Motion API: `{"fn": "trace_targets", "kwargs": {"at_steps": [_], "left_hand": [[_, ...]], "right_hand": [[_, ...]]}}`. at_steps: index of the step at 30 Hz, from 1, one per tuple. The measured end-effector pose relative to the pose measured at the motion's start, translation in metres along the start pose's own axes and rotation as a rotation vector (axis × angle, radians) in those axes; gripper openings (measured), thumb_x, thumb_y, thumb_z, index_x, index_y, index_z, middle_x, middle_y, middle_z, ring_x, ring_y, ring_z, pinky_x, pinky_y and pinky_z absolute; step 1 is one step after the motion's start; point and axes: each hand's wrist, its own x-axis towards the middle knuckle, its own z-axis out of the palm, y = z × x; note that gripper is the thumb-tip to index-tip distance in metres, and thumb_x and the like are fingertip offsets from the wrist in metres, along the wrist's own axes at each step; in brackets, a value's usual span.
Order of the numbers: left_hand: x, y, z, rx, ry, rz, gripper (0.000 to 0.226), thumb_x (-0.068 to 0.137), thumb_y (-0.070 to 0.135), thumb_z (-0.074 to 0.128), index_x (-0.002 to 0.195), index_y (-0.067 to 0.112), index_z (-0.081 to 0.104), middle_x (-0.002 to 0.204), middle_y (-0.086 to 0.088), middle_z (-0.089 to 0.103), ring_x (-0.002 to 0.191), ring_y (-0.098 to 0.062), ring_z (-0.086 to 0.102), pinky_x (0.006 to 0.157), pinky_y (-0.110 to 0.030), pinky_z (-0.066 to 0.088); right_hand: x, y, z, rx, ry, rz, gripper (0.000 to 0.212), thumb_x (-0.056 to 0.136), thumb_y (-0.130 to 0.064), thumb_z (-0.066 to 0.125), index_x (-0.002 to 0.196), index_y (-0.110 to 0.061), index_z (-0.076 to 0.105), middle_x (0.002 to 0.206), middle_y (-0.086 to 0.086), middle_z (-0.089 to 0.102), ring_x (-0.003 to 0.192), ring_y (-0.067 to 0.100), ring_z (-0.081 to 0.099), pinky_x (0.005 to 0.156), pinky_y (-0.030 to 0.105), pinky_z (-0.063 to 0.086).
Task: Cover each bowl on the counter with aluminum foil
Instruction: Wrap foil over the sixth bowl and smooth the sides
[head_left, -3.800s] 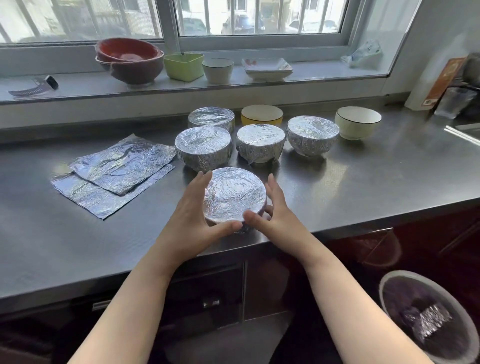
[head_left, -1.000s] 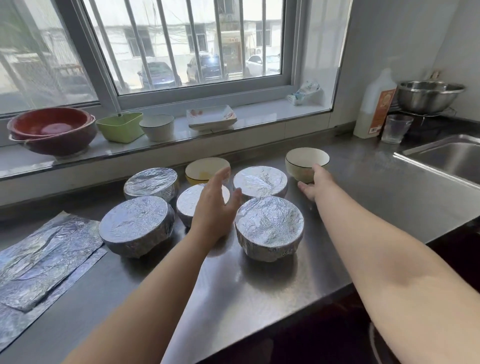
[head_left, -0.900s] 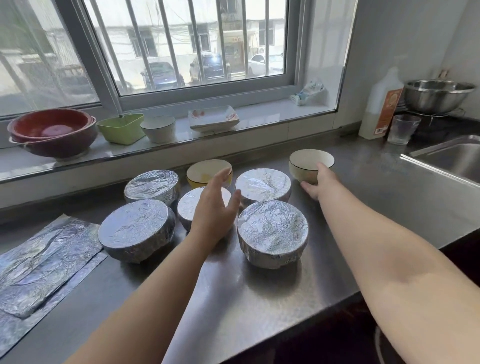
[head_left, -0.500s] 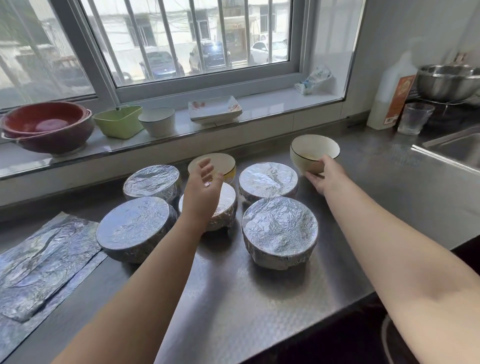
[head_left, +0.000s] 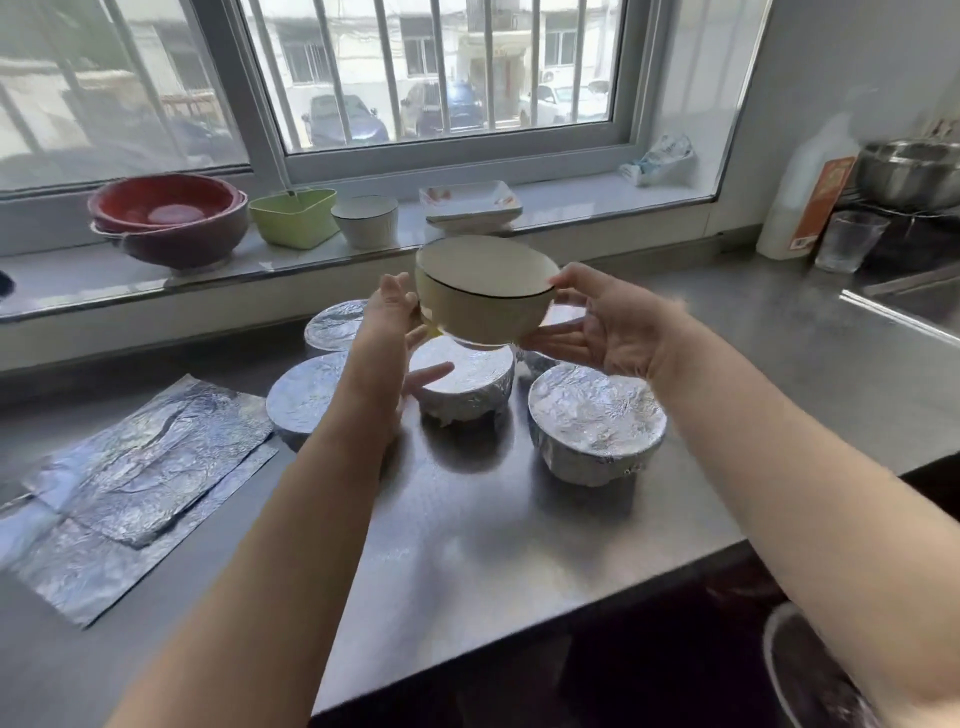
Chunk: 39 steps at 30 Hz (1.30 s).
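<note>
The steel tabletop (head_left: 467, 545) is carrying loose foil sheets (head_left: 140, 467) and foil-covered bowls (head_left: 597, 421). Above them, the right hand (head_left: 608, 327) is gripping an uncovered cream bowl (head_left: 483, 296), thumb on the rim, fingers curling underneath. The left hand (head_left: 387, 332) is touching its side, fingers spread.

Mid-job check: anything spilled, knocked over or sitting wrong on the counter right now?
Nothing stands out. The cream bowl is off the counter, uncovered, gripped by the right hand, the left hand beside it. The foil-covered bowls stand upright, wraps intact, and the foil sheets lie flat though crinkled.
</note>
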Motion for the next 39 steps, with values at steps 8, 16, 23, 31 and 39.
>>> {"fn": "trace_targets", "kwargs": {"at_steps": [8, 16, 23, 31, 39], "left_hand": [[-0.063, -0.019, -0.074, 0.080, 0.220, -0.005, 0.035, 0.097, 0.038, 0.039, 0.112, 0.012, 0.057, 0.100, -0.001, 0.063, 0.096, -0.023, 0.064, 0.074, -0.041, 0.060], [-0.112, -0.052, -0.125, 0.047, 0.302, -0.119, 0.026, 0.093, 0.024, 0.039, 0.107, 0.015, 0.059, 0.103, -0.008, 0.062, 0.087, -0.019, 0.064, 0.057, -0.037, 0.057], [-0.123, -0.069, -0.146, 0.159, 0.318, -0.195, 0.031, 0.092, 0.029, 0.038, 0.114, 0.015, 0.053, 0.113, -0.010, 0.060, 0.101, -0.028, 0.062, 0.078, -0.047, 0.058], [-0.114, -0.069, -0.168, 0.238, 0.339, -0.197, 0.022, 0.098, 0.019, 0.042, 0.105, 0.014, 0.062, 0.107, -0.008, 0.065, 0.083, -0.018, 0.062, 0.063, -0.039, 0.059], [-0.071, -0.068, -0.244, 1.188, 0.458, 0.010, 0.052, 0.082, 0.001, 0.052, 0.131, 0.018, 0.058, 0.128, -0.015, 0.059, 0.127, -0.034, 0.042, 0.101, -0.045, 0.038]], "right_hand": [[-0.031, 0.075, 0.074, -0.143, -0.114, 0.075, 0.037, 0.096, -0.035, 0.054, 0.121, -0.009, 0.056, 0.097, 0.022, 0.069, 0.076, 0.027, 0.073, 0.062, 0.028, 0.060], [-0.047, 0.139, 0.099, -0.062, -0.276, 0.149, 0.048, 0.082, -0.028, 0.065, 0.126, -0.011, 0.055, 0.110, 0.024, 0.067, 0.103, 0.046, 0.066, 0.081, 0.038, 0.060], [-0.039, 0.169, 0.108, 0.012, -0.273, 0.226, 0.030, 0.097, -0.004, 0.049, 0.127, 0.002, 0.054, 0.128, 0.021, 0.057, 0.112, 0.045, 0.056, 0.089, 0.048, 0.054], [-0.038, 0.171, 0.118, -0.111, -0.232, 0.205, 0.025, 0.097, -0.008, 0.053, 0.121, -0.004, 0.058, 0.113, 0.019, 0.065, 0.097, 0.045, 0.064, 0.081, 0.045, 0.059], [-0.034, 0.172, 0.122, -0.256, -0.069, 0.083, 0.021, 0.095, -0.030, 0.061, 0.108, -0.016, 0.069, 0.106, 0.003, 0.071, 0.100, 0.028, 0.065, 0.092, 0.039, 0.056]]}}
